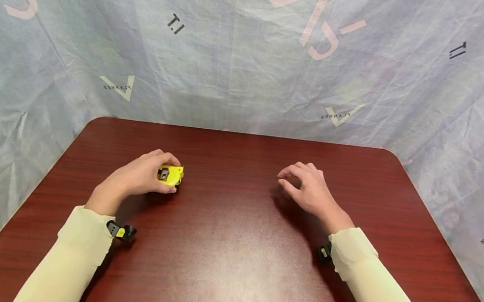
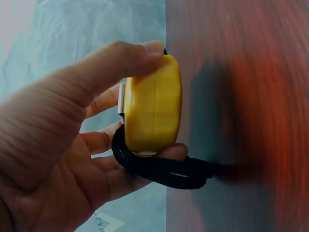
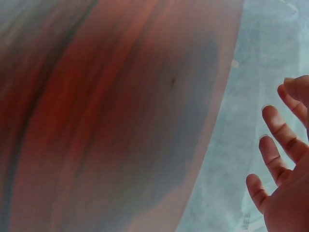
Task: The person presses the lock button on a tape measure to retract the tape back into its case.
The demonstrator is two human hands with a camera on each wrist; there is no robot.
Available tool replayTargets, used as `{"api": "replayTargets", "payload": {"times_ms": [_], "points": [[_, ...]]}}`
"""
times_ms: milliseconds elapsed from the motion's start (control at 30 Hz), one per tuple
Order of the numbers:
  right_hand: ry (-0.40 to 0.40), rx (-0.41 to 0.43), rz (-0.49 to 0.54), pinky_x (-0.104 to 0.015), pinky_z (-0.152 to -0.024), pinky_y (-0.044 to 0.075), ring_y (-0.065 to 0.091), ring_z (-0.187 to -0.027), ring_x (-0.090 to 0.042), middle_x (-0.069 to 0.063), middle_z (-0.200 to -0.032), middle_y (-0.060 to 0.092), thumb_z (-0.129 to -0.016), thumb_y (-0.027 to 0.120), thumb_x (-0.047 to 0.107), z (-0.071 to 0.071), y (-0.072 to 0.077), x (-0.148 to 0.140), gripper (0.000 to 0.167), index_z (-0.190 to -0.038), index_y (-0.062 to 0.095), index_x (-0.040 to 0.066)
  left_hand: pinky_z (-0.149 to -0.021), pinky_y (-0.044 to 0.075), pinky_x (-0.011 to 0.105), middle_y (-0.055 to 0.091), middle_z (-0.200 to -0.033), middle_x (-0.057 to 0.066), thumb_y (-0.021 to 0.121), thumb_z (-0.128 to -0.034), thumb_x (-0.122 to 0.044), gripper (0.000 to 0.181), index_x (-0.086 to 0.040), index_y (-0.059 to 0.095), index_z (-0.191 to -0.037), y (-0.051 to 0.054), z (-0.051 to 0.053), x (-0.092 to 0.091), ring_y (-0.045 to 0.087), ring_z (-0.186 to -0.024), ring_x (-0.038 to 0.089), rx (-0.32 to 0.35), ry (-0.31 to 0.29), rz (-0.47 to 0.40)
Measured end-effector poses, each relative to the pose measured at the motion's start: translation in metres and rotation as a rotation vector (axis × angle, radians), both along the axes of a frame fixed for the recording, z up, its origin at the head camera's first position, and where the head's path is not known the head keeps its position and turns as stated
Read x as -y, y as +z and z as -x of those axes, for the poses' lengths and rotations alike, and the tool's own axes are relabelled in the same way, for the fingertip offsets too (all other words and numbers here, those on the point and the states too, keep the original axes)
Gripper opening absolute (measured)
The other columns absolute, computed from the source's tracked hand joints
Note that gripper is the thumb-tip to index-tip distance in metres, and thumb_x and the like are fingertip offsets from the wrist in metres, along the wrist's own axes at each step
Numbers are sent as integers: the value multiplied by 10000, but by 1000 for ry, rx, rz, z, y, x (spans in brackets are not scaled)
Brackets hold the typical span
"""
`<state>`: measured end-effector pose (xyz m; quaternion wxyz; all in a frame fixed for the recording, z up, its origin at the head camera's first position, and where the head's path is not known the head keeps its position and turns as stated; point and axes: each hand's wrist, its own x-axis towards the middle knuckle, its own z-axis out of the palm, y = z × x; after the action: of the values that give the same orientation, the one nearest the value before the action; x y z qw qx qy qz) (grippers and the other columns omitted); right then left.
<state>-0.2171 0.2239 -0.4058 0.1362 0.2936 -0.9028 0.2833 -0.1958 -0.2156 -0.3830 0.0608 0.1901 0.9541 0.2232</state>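
Observation:
A yellow tape measure (image 1: 172, 175) with a metal belt clip is held by my left hand (image 1: 141, 174) over the left part of the table. In the left wrist view the thumb lies across one end of the tape measure (image 2: 154, 106) and fingers support the other end. A black strap (image 2: 169, 171) loops beside its lower end, over the fingers. My right hand (image 1: 308, 189) hovers over the right half of the table, fingers loosely bent, with nothing in it. In the right wrist view its fingers (image 3: 280, 130) are spread apart and touch nothing.
Beneath both hands is a reddish-brown wooden table (image 1: 221, 230) with rounded far corners. Pale printed sheeting (image 1: 230, 67) hangs behind it and along both sides. Each wrist wears a black band, such as the left wristband (image 1: 121, 231).

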Motion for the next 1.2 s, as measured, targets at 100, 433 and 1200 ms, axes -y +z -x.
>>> {"api": "replayTargets", "payload": {"times_ms": [100, 433, 1200], "points": [[-11, 0, -5, -523, -853, 343, 564, -929, -311, 44, -996, 682, -941, 771, 187, -1, -1, -8, 83, -1018, 747, 170, -869, 452, 455, 571, -1229, 100, 873, -819, -322, 587, -132, 622, -1315, -1, -2, 6, 555, -1012, 265, 6, 5, 10], [-46, 1, -28, -530, -854, 340, 558, -940, -269, 46, -986, 681, -931, 780, 186, -4, -2, -29, 92, -1016, 749, 166, -871, 462, 472, 568, -1246, 120, 884, -810, -319, 602, -116, 621, -1313, -6, -9, 24, 562, -1007, 279, 34, 39, 45], [-89, -5, -20, -496, -820, 318, 556, -941, -267, 17, -988, 693, -921, 779, 141, -11, 0, -57, 95, -1011, 748, 147, -907, 459, 530, 582, -1243, 157, 902, -799, -337, 643, -86, 617, -1318, -10, -17, 44, 571, -1041, 307, 35, 60, 56]]}}
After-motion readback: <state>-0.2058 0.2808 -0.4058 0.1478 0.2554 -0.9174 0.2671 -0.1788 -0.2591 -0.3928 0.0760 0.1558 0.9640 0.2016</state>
